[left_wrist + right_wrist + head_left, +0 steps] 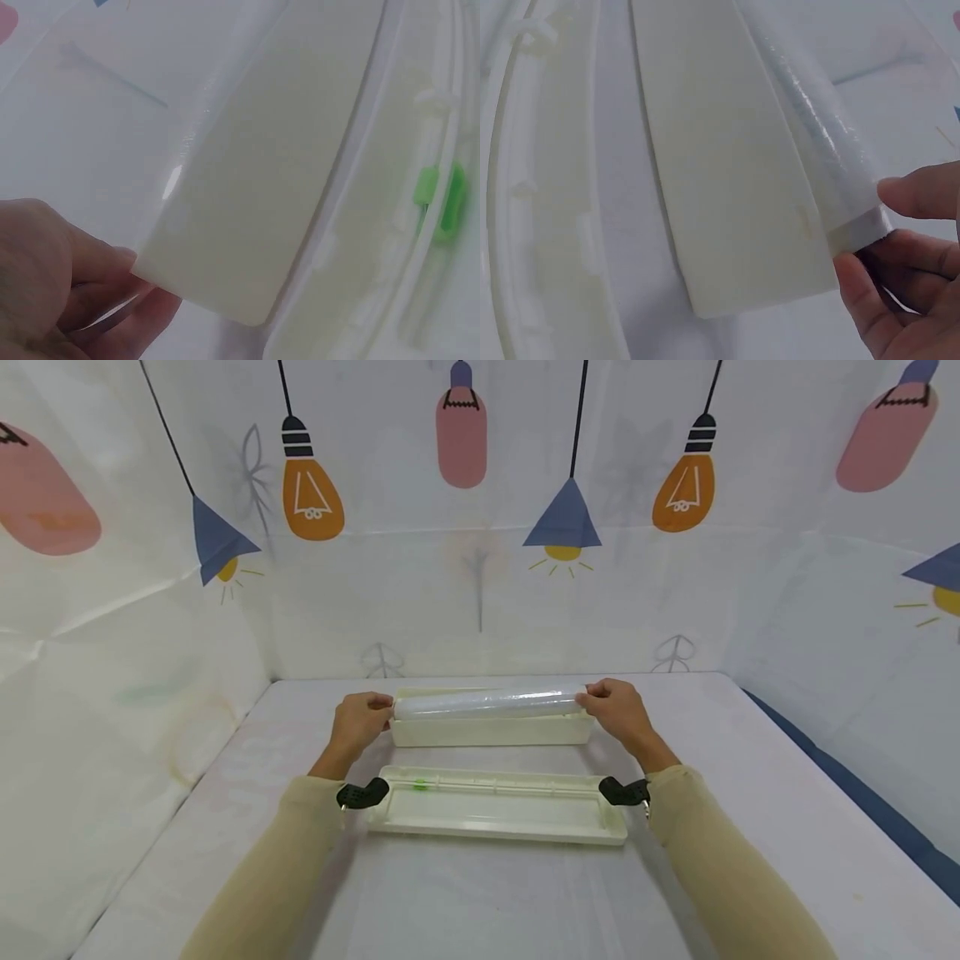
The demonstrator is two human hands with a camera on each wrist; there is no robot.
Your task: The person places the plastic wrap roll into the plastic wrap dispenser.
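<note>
A roll of cling film (487,702) lies along the opening of a long cream box (491,732), its right end higher than its left and above the rim. My right hand (617,710) pinches the roll's right end between thumb and fingers; the roll's end (870,229) shows there in the right wrist view. At the other end, my left hand (362,720) grips the roll's left tip, thumb right at the box corner; the box wall hides most of that tip in the left wrist view. Nearer me lies the cream lid (495,820), inner side up, with a green slide cutter (442,199) on its rail.
The box and lid lie on a white-covered table (480,902). Behind it hangs a white backdrop (480,585) printed with lamps and bulbs. A dark blue strip (847,781) runs along the right table edge. Both wrists wear black straps (363,793).
</note>
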